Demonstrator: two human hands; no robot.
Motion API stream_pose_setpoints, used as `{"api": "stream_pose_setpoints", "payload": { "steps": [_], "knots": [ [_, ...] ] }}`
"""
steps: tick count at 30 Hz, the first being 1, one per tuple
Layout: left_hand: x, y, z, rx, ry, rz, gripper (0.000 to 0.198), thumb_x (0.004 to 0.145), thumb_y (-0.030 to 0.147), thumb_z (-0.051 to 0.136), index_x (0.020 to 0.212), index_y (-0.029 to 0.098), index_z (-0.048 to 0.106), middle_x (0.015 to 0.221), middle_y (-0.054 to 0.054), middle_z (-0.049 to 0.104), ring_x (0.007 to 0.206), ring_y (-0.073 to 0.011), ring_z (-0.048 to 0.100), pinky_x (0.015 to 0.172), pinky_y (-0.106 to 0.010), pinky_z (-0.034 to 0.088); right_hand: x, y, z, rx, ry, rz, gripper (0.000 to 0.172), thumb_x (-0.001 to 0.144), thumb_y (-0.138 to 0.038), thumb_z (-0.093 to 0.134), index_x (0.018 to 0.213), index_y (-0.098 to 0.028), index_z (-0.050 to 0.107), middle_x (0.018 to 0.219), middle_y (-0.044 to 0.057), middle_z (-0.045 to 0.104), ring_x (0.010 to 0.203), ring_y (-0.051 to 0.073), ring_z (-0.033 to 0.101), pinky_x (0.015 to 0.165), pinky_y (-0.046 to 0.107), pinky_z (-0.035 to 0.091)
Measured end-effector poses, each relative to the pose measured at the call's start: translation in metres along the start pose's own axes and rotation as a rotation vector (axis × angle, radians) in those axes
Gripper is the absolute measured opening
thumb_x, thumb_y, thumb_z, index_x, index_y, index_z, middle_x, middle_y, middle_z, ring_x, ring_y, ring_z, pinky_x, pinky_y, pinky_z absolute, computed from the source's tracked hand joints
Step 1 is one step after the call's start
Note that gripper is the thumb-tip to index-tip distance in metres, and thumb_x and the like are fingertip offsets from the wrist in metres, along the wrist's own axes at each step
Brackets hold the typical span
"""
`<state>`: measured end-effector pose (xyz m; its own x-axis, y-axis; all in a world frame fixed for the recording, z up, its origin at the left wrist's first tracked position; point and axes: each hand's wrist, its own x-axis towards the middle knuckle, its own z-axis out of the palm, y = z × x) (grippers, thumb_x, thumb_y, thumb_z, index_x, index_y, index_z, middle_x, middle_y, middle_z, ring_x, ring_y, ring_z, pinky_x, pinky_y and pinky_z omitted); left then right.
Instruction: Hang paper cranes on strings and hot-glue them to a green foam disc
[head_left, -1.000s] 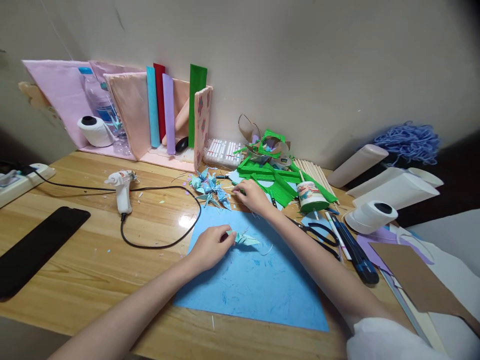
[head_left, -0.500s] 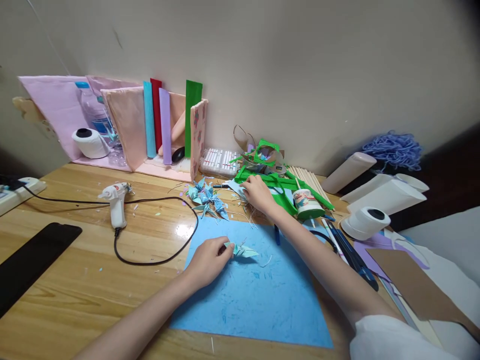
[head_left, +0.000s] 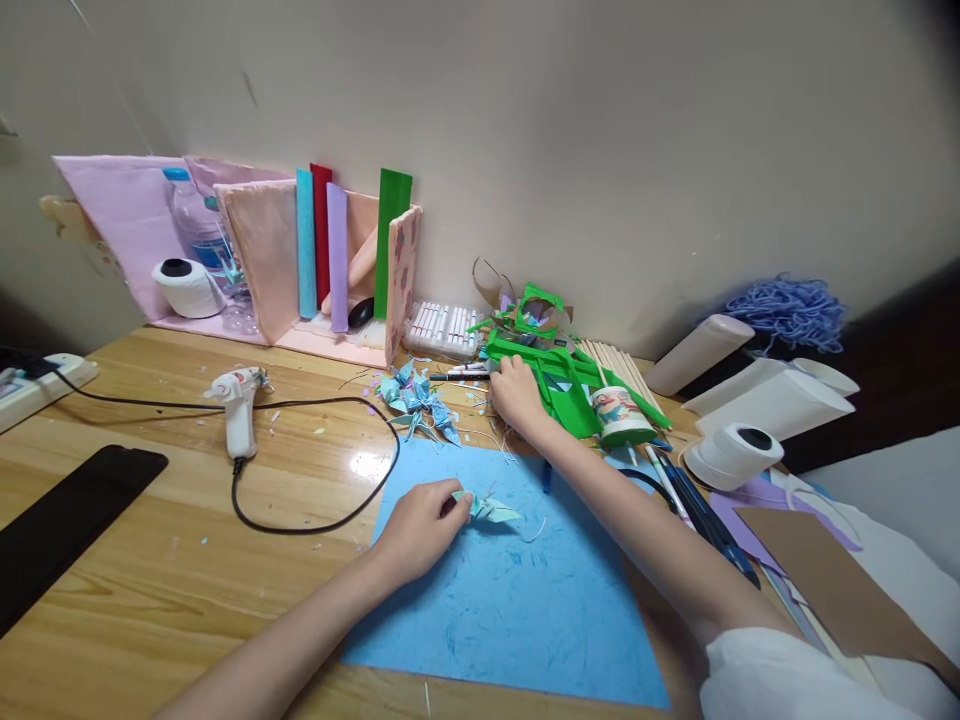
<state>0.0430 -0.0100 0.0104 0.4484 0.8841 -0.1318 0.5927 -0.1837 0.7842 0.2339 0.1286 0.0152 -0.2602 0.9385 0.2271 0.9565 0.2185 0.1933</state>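
Between the thumb and fingers of my left hand (head_left: pixel 424 525) is a pale green-blue folded paper crane (head_left: pixel 495 511), its far end sticking out to the right with a thin white string beside it. It is held just over the blue sheet (head_left: pixel 517 610). Further back, my right hand (head_left: pixel 517 395) reaches into the clutter with its fingers curled downward; whatever they grip is hidden. Green paper strips (head_left: pixel 574 410) lie against its right side. To its left is a pile of blue folded paper cranes (head_left: pixel 421 402) with loose strings, near dark and white pens (head_left: pixel 465 374).
A white glue gun (head_left: pixel 240 415) and its looping black cord lie at left, beyond a black phone-like slab (head_left: pixel 82 530). A paper cup (head_left: pixel 622 415), wooden sticks (head_left: pixel 619 365), thread spool (head_left: pixel 735 457) and brown card (head_left: pixel 817 580) crowd the right. A pink organizer (head_left: pixel 255 265) stands behind.
My right hand has shifted slightly at the clutter; the light blue paper beside its fingers no longer shows, and the green strips have moved. My left hand keeps the crane. The view shifted slightly.
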Motion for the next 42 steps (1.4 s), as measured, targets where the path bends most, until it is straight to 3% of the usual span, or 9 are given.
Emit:
{"api": "stream_pose_setpoints", "payload": {
  "steps": [9, 18, 28, 36, 42],
  "knots": [
    [0.001, 0.000, 0.000, 0.016, 0.003, -0.003, 0.035, 0.087, 0.039, 0.036, 0.067, 0.018, 0.054, 0.063, -0.001, 0.057, 0.061, -0.0138, 0.049, 0.056, -0.024, 0.028, 0.011, 0.009, -0.003, 0.112, -0.053, -0.059, 0.018, 0.085, -0.023, 0.054, 0.094, -0.022, 0.070, 0.091, 0.009, 0.061, 0.091, 0.023, 0.047, 0.073, 0.031, 0.036],
    [-0.001, 0.001, -0.001, 0.022, -0.006, 0.003, 0.034, 0.088, 0.039, 0.035, 0.069, 0.018, 0.055, 0.065, -0.001, 0.058, 0.062, -0.0141, 0.050, 0.057, -0.024, 0.027, 0.005, 0.028, -0.006, 0.125, -0.137, -0.123, 0.012, 0.075, -0.015, 0.065, 0.079, -0.021, 0.074, 0.085, 0.009, 0.064, 0.089, 0.025, 0.048, 0.068, 0.031, 0.037],
    [0.001, 0.000, -0.001, 0.035, -0.011, -0.005, 0.034, 0.088, 0.039, 0.036, 0.068, 0.018, 0.054, 0.064, 0.000, 0.058, 0.061, -0.0138, 0.050, 0.056, -0.024, 0.026, 0.003, 0.037, -0.014, 0.148, -0.223, -0.185, 0.003, 0.071, -0.020, 0.070, 0.072, -0.022, 0.073, 0.082, 0.006, 0.067, 0.087, 0.022, 0.051, 0.058, 0.026, 0.033],
    [0.001, 0.002, -0.001, 0.052, -0.021, -0.012, 0.034, 0.088, 0.039, 0.035, 0.068, 0.018, 0.054, 0.064, 0.000, 0.058, 0.062, -0.0140, 0.050, 0.057, -0.024, 0.026, -0.007, 0.052, -0.021, 0.209, -0.308, -0.289, 0.009, 0.078, -0.024, 0.064, 0.074, -0.022, 0.072, 0.077, 0.003, 0.067, 0.083, 0.018, 0.053, 0.066, 0.024, 0.036],
    [0.002, 0.001, -0.001, 0.050, -0.019, -0.005, 0.034, 0.088, 0.039, 0.035, 0.069, 0.018, 0.055, 0.065, 0.000, 0.058, 0.063, -0.0141, 0.050, 0.057, -0.024, 0.027, -0.014, 0.051, -0.022, 0.215, -0.210, -0.278, 0.027, 0.085, -0.018, 0.054, 0.110, -0.019, 0.064, 0.092, 0.010, 0.061, 0.090, 0.021, 0.048, 0.073, 0.028, 0.035]
  ]
}}
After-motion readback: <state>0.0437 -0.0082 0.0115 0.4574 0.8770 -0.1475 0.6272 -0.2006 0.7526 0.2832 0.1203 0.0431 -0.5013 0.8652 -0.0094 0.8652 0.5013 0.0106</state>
